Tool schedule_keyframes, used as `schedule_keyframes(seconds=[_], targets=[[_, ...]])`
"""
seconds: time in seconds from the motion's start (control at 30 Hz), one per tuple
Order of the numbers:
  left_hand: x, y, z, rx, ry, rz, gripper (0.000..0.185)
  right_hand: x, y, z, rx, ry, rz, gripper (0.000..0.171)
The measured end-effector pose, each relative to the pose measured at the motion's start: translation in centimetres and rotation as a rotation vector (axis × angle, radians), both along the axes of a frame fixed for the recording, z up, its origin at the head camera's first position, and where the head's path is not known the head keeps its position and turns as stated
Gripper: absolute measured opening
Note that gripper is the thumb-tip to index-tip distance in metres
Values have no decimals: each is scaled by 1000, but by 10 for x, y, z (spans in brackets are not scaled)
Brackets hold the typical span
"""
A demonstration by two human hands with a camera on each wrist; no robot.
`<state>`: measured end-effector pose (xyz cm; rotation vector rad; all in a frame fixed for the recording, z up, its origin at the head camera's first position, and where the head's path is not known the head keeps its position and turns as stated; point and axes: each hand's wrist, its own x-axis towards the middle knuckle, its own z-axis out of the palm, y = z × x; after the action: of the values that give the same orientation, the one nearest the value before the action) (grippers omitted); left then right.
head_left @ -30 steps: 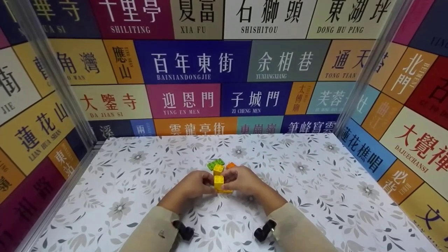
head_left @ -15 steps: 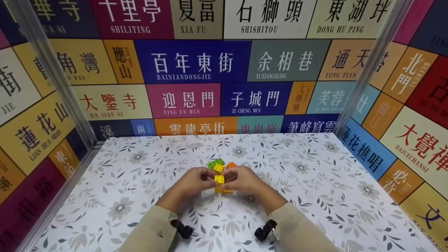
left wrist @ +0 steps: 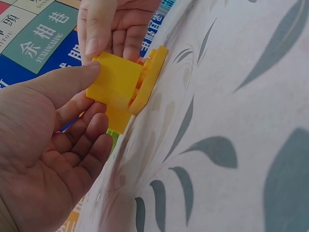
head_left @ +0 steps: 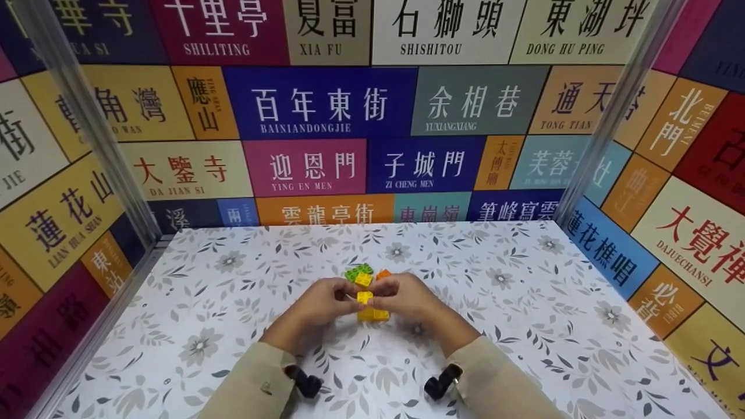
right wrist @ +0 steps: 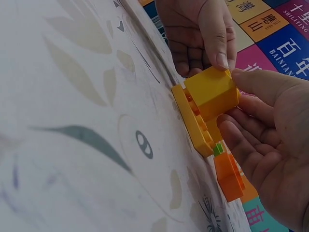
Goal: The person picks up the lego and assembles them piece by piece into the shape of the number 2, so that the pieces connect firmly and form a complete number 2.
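Between my two hands is a square yellow building brick [head_left: 365, 298], pinched from both sides. My left hand [head_left: 325, 301] has its thumb on one edge of this brick [left wrist: 113, 78], the other fingers loosely bent. Opposite it, my right hand [head_left: 403, 298] holds the brick [right wrist: 211, 92] by thumb and fingertips. Under the brick lies a thin, long yellow brick [right wrist: 193, 121] with studs, low over the tabletop; whether the two are fully joined cannot be told. A further yellow brick [head_left: 364, 280] stands just behind, partly hidden by the fingers in the wrist views.
Beyond the hands, a green studded brick [head_left: 358, 272] lies to the left and an orange brick [right wrist: 228, 176] to the right. The table [head_left: 233, 337] has a leaf-patterned white cover. Sign-printed walls [head_left: 320, 105] enclose its back and sides.
My left fingers have risen slightly from low beside the bricks to the upper brick. More of the long yellow brick underneath shows now. The right hand has barely moved.
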<state>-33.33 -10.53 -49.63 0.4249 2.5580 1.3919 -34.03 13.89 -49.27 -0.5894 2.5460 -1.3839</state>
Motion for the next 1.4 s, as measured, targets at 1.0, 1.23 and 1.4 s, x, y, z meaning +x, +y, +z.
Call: schedule_keyframes(seconds=[1.0,1.23,1.4], targets=[[2,3,-2,84,-4,4,21,1,1,2,-2,18,19,25],[0,2,-1,51,-34,15,21,0,0,1,17,12,6,26],[0,2,-1,41,-43,25,22,0,0,0,23,-2,-7,26]])
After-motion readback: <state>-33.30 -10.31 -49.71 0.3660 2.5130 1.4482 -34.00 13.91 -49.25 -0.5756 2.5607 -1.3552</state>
